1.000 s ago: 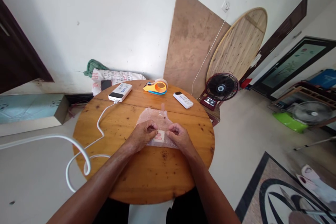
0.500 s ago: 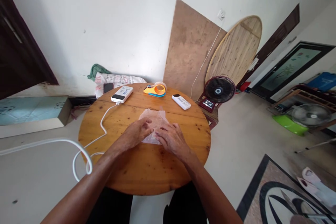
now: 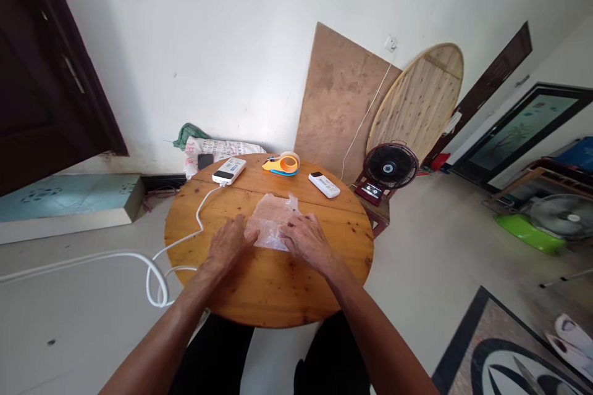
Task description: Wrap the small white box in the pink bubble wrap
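Note:
A crumpled sheet of clear plastic, perhaps bubble wrap (image 3: 271, 217), lies on the round wooden table (image 3: 259, 296). At its left edge is my left hand (image 3: 228, 244), fingers spread, with the thumb at the sheet's near left side. My right hand (image 3: 306, 239) rests on the right part of the sheet, fingers bent and slightly apart, fingertips on the plastic. Neither hand visibly lifts it. Behind the sheet stands an orange and blue tape dispenser (image 3: 282, 164). A white power bank (image 3: 230, 170) lies at the back left, another white device (image 3: 324, 185) at the back right.
A white cable (image 3: 199, 222) runs from the power bank over the table's left edge. To the right of the table, a dark fan (image 3: 388, 168) sits on a small stool. Boards (image 3: 340, 86) lean against the wall, and a printed sack (image 3: 222, 148) lies behind the table.
My left hand has drawn back left from the sheet's middle to its edge, uncovering more plastic. My right hand has shifted slightly right. The camera view has turned a little.

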The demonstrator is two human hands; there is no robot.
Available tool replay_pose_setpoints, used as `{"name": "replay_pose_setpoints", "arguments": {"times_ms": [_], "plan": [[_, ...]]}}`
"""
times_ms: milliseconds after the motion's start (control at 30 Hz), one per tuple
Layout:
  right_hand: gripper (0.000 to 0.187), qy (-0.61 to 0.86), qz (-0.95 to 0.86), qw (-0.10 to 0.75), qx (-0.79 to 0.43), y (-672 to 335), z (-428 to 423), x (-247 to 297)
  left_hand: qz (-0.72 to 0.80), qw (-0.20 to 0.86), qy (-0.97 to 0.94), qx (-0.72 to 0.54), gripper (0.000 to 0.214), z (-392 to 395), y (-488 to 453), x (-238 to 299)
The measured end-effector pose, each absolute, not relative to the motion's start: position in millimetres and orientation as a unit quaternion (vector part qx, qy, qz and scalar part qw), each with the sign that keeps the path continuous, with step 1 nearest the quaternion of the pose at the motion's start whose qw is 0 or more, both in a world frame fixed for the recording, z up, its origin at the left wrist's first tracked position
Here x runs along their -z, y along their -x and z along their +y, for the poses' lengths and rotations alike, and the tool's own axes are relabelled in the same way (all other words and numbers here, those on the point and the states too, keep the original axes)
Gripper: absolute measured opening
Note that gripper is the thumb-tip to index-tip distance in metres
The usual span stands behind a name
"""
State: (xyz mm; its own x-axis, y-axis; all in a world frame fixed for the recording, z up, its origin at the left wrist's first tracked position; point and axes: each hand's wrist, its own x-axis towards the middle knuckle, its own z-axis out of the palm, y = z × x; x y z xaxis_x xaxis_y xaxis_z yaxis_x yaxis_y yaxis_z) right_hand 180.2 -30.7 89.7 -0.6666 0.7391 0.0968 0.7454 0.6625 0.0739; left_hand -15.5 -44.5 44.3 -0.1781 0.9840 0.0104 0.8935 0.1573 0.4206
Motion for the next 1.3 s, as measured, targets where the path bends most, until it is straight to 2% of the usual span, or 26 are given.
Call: {"name": "replay_pose_setpoints", "arguments": {"times_ms": [233,433,600,800,967,1167,1300], "plan": [[0.019,0.416,-0.906,-0.008,0.080,-169.5,-32.7,-96.0,0.760,0.192,-0.601,-0.156,0.041,-39.4,10.8,-48.5],[0.027,0.408,-0.907,-0.041,0.093,-165.6,-35.1,-97.3,0.727,0.240,-0.603,-0.225,0.013,-32.1,12.5,-36.7],[0.027,0.396,-0.909,-0.090,0.097,-155.6,-34.2,-104.3,0.683,0.304,-0.591,-0.302,0.015,-32.6,13.2,-36.8],[0.027,0.399,-0.905,-0.132,0.067,-146.8,-28.4,-112.1,0.606,0.432,-0.553,-0.374,0.017,-30.1,4.4,-39.7],[0.026,0.381,-0.915,-0.111,0.065,-153.6,-27.6,-113.0,0.562,0.517,-0.493,-0.418,0.018,-26.7,-5.2,-35.8],[0.020,0.414,-0.906,-0.072,0.058,-157.9,-25.7,-104.3,0.540,0.540,-0.468,-0.444,0.019,-27.6,-9.6,-35.5],[0.032,0.436,-0.899,-0.019,0.039,-159.3,-24.5,-99.4,0.538,0.527,-0.500,-0.428,0.014,-24.5,-10.8,-36.5]]}}
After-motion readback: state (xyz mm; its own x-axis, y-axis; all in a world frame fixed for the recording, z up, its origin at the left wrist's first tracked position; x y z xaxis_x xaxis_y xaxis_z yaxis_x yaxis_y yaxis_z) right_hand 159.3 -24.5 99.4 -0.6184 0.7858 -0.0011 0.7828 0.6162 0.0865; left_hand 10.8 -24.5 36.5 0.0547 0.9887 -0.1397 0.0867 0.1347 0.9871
